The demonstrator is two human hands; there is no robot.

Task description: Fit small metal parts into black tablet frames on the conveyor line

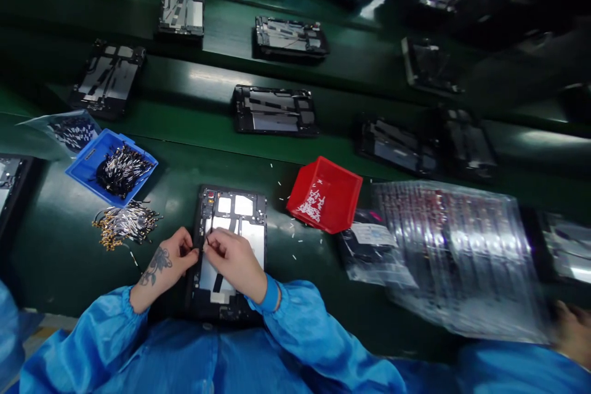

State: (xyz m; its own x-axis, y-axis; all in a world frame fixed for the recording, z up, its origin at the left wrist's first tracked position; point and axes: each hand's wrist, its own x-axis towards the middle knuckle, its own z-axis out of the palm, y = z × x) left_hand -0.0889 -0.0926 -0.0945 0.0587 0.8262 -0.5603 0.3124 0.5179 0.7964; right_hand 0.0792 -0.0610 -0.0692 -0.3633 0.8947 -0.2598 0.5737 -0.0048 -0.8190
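An opened tablet (256, 237) with its inner parts showing lies in front of me. My left hand (168, 261) is at the tablet's left edge, thumb and index finger pinched together; whatever is between them is too small to make out. Over the tablet's left half, my right hand (237, 263) is also closed in a pinch, with a small dark tip showing at its fingers. To the left, a blue bin (80, 166) holds many thin black and silver cables (124, 169). A loose pile of similar cables with gold ends (127, 221) lies just below it.
A red bin (341, 188) with small white pieces stands right of the tablet, more pieces scattered around it. Farther right are a plastic bag (376, 252) and a stack of clear trays (462, 252), near another person's hand (572, 329). Several opened tablets (277, 111) lie beyond.
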